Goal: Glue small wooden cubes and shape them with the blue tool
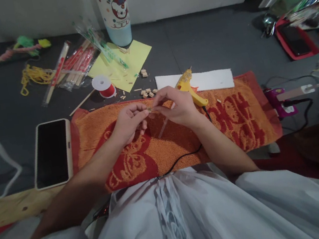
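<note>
My left hand (131, 122) and my right hand (175, 106) meet over an orange and red towel (239, 118). Both pinch a tiny piece (149, 109) between their fingertips; it is too small to name. A thin pale stick (165, 124) runs down from under my right hand. A yellow glue gun (189, 88) lies on the towel just behind my right hand, its black cord (184, 157) trailing towards me. Small wooden bits (149, 92) lie beyond the towel's far edge.
A phone (51, 153) lies left of the towel. Behind are a red thread spool (104, 86), yellow paper (121, 64), packs of sticks (77, 66), a white sheet (208, 80), a tall bottle (114, 10). Cables and a purple plug (275, 97) sit right.
</note>
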A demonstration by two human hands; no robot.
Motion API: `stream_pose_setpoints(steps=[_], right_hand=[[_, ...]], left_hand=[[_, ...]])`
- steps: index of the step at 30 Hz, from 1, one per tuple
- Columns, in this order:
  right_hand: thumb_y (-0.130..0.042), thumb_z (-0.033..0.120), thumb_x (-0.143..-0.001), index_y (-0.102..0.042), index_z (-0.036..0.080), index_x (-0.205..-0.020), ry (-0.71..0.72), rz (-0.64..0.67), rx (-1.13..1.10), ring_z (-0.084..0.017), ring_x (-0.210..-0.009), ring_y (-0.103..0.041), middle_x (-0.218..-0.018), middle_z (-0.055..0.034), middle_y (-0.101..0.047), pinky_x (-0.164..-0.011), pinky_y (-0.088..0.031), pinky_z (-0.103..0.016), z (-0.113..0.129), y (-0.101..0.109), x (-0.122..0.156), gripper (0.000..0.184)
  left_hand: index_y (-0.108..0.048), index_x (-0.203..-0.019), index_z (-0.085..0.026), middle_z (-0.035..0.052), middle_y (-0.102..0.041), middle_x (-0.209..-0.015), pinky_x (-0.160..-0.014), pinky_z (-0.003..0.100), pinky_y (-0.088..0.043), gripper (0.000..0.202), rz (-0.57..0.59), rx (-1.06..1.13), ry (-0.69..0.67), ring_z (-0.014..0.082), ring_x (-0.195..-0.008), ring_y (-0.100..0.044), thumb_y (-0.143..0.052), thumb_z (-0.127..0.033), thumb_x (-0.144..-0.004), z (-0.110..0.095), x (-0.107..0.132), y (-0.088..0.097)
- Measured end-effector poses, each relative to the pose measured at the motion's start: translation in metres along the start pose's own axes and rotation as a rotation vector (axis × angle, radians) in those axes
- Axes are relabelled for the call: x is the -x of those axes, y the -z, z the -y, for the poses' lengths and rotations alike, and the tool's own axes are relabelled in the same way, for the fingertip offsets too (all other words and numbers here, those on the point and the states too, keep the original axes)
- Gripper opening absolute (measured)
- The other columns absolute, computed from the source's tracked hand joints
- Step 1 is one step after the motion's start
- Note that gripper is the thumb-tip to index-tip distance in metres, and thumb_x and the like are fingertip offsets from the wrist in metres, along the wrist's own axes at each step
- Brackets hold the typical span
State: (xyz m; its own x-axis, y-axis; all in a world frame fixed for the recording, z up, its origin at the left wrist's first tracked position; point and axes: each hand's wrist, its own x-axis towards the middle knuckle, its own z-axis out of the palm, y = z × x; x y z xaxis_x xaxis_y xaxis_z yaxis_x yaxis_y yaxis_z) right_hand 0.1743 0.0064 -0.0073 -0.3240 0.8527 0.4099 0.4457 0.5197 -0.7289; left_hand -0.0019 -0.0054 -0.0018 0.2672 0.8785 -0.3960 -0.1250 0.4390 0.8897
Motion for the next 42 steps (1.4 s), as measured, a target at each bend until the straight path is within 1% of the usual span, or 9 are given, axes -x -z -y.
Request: stream_pose_setpoints(steps=[4, 8, 12, 20, 24, 28, 31, 36, 42], right_hand=[[-0.062, 0.014, -0.079, -0.061, 0.021, -0.086, 0.048, 0.027, 0.057, -0.013, -0.075, -0.061, -0.083, -0.0001, -0.066, -0.071, -0.050, -0.027, 0.000, 0.001, 0.000, 0.009], [-0.058, 0.015, -0.084, -0.061, 0.021, -0.085, 0.158, -0.001, 0.088, -0.014, -0.079, -0.061, -0.083, -0.0008, -0.067, -0.073, -0.050, -0.029, -0.003, 0.001, -0.002, 0.007], [-0.054, 0.014, -0.087, -0.060, 0.021, -0.081, 0.260, -0.028, 0.081, -0.014, -0.078, -0.061, -0.080, -0.0014, -0.066, -0.072, -0.050, -0.030, -0.003, 0.001, -0.004, 0.011], [-0.049, 0.013, -0.090, -0.056, 0.021, -0.082, 0.253, 0.011, 0.128, -0.017, -0.079, -0.057, -0.081, -0.0049, -0.061, -0.072, -0.049, -0.033, 0.001, -0.001, -0.005, 0.013], [-0.045, 0.011, -0.090, -0.055, 0.020, -0.085, 0.270, 0.016, 0.135, -0.019, -0.083, -0.055, -0.084, -0.0062, -0.060, -0.075, -0.048, -0.036, 0.000, -0.004, -0.004, 0.014], [-0.041, 0.012, -0.092, -0.054, 0.020, -0.086, 0.308, -0.002, 0.168, -0.019, -0.084, -0.055, -0.085, -0.0063, -0.059, -0.075, -0.048, -0.036, -0.001, -0.007, -0.004, 0.017], [-0.041, 0.012, -0.092, -0.055, 0.020, -0.088, 0.330, -0.011, 0.175, -0.019, -0.084, -0.054, -0.086, -0.0062, -0.059, -0.075, -0.048, -0.036, -0.001, -0.009, -0.003, 0.016], [-0.041, 0.011, -0.092, -0.055, 0.021, -0.089, 0.318, 0.005, 0.171, -0.019, -0.085, -0.053, -0.088, -0.0060, -0.058, -0.077, -0.047, -0.037, -0.002, -0.010, -0.002, 0.017], [-0.043, 0.010, -0.091, -0.055, 0.021, -0.091, 0.325, 0.026, 0.172, -0.020, -0.086, -0.054, -0.089, -0.0062, -0.059, -0.077, -0.048, -0.039, -0.003, -0.010, -0.003, 0.017]], left_hand=[[-0.053, -0.076, -0.016, -0.0059, -0.057, -0.053, -0.031, 0.017, -0.033, 0.012, 0.009, 0.001, -0.009, 0.0055, -0.034, -0.046, -0.063, -0.019, -0.071, 0.000, -0.001, 0.002], [-0.052, -0.074, -0.016, -0.0030, -0.062, -0.059, -0.030, 0.017, -0.031, 0.014, 0.016, 0.044, 0.014, 0.0048, -0.034, -0.045, -0.065, -0.022, -0.073, -0.002, 0.000, 0.001], [-0.052, -0.072, -0.017, -0.0024, -0.064, -0.062, -0.029, 0.017, -0.029, 0.013, 0.049, 0.100, 0.025, 0.0042, -0.035, -0.045, -0.063, -0.023, -0.074, -0.005, 0.002, -0.001], [-0.051, -0.073, -0.017, -0.0037, -0.063, -0.061, -0.029, 0.015, -0.029, 0.022, 0.060, 0.086, 0.035, 0.0031, -0.034, -0.045, -0.069, -0.030, -0.070, -0.004, 0.000, 0.002], [-0.053, -0.073, -0.017, -0.0028, -0.064, -0.061, -0.028, 0.016, -0.028, 0.018, 0.075, 0.115, 0.043, 0.0035, -0.034, -0.044, -0.068, -0.027, -0.072, -0.004, 0.001, 0.002], [-0.054, -0.073, -0.016, -0.0034, -0.063, -0.059, -0.027, 0.015, -0.029, 0.016, 0.079, 0.131, 0.064, 0.0032, -0.034, -0.044, -0.067, -0.025, -0.072, -0.006, 0.002, 0.003], [-0.054, -0.073, -0.016, -0.0034, -0.063, -0.058, -0.027, 0.015, -0.030, 0.017, 0.081, 0.137, 0.073, 0.0033, -0.034, -0.044, -0.068, -0.025, -0.071, -0.007, 0.002, 0.003], [-0.054, -0.072, -0.016, -0.0036, -0.062, -0.056, -0.027, 0.015, -0.029, 0.015, 0.083, 0.149, 0.081, 0.0037, -0.033, -0.043, -0.067, -0.023, -0.071, -0.008, 0.001, 0.003], [-0.053, -0.073, -0.017, -0.0046, -0.058, -0.050, -0.027, 0.015, -0.028, 0.009, 0.054, 0.137, 0.135, 0.0048, -0.032, -0.043, -0.062, -0.019, -0.074, -0.010, 0.002, 0.002]])
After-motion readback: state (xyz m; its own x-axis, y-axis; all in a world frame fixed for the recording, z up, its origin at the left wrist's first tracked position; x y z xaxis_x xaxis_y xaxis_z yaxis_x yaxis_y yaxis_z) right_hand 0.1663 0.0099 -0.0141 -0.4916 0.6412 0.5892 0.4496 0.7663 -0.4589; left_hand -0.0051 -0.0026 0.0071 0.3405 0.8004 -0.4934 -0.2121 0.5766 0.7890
